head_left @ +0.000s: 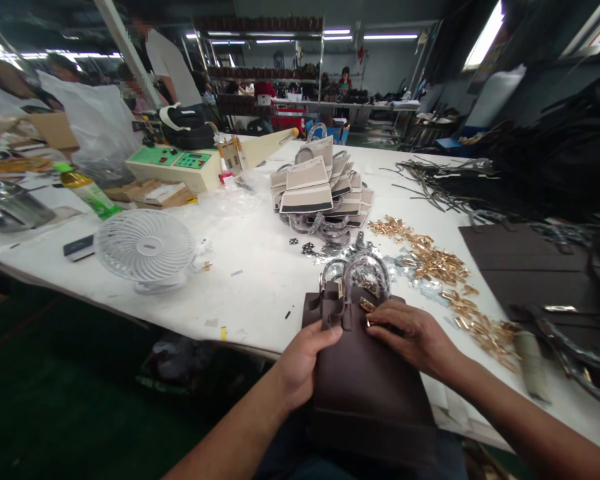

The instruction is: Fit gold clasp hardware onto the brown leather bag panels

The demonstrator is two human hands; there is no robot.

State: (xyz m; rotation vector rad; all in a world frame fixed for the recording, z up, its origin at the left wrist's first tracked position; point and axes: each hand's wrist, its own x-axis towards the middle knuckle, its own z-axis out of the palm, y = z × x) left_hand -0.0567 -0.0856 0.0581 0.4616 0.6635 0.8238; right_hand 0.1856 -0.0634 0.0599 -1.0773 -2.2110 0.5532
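A dark brown handbag (367,387) leans against the table edge in front of me, its handles (347,283) wrapped in clear plastic. My left hand (303,360) grips the bag's left side, thumb lying on the front panel. At the upper right of the bag, my right hand (413,331) has its thumb and fingertips pinched on a small gold metal fitting (368,322). Just above those fingers, another gold fitting (366,305) shows on the bag. Gold hardware (340,288) also sits near the handle base. The fingertips partly hide the pinched piece.
Loose gold fittings (443,263) spread over the white table (250,300) to the right. Beyond the bag lies a pile of beige bag pieces (307,180). A white fan (147,247), a bottle (87,190) and a cream machine (180,167) stand left; brown bag panels (510,267) lie right.
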